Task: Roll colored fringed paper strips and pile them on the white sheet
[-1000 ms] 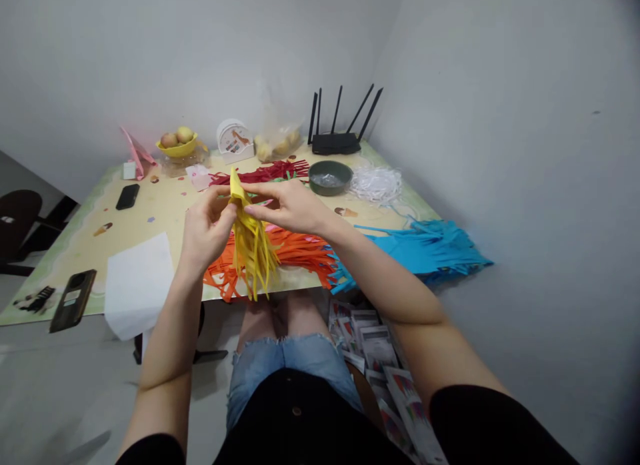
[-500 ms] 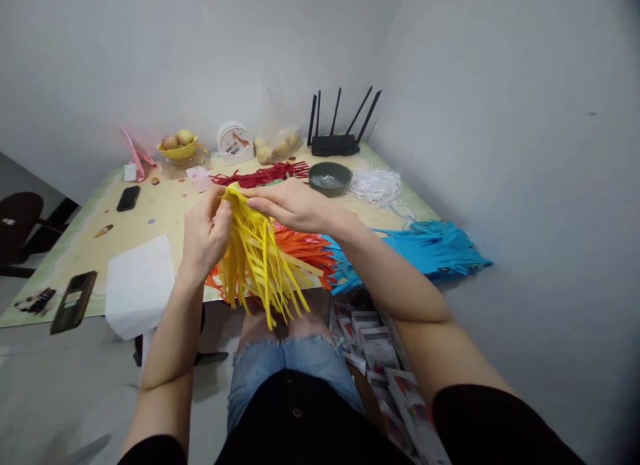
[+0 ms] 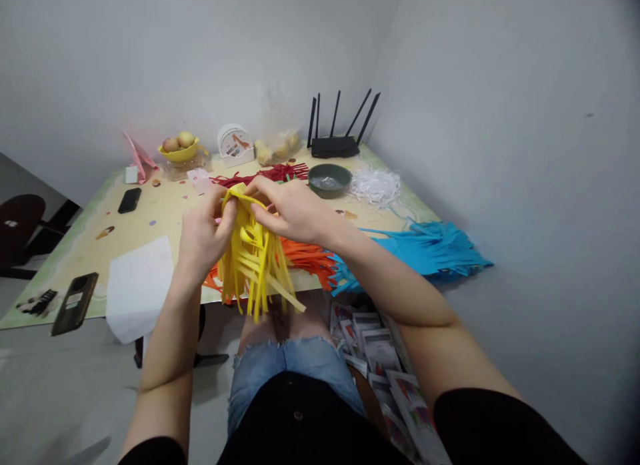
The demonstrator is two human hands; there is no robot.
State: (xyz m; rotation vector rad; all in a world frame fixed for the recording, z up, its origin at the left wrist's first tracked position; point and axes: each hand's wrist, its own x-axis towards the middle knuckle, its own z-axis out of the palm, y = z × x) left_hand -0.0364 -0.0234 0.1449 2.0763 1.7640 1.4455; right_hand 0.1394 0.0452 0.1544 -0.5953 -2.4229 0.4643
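Note:
A yellow fringed tassel (image 3: 255,251) hangs over the table's front edge, its strips loose and pointing down. My left hand (image 3: 204,228) pinches its gathered top between thumb and fingers. At the right side of that top, my right hand (image 3: 290,208) has its thumb and curved fingers around the yellow band. Behind and below the tassel lies orange fringe (image 3: 310,258), partly hidden by it. Blue fringe (image 3: 425,248) spreads to the right, partly behind my right forearm. Farther back is a bundle of dark red fringe (image 3: 265,175).
On the table (image 3: 150,225) are a dark green bowl (image 3: 330,180), white strings (image 3: 376,187), a black router (image 3: 335,146), a yellow fruit bowl (image 3: 179,151), phones (image 3: 75,303) and white paper (image 3: 140,278). Packets (image 3: 380,351) lie below at right, near the wall.
My right hand's fingers have lifted and curled over the tassel's top edge, where they lay flatter before. The yellow strips have swung left and hang straighter, with one loop now near the top.

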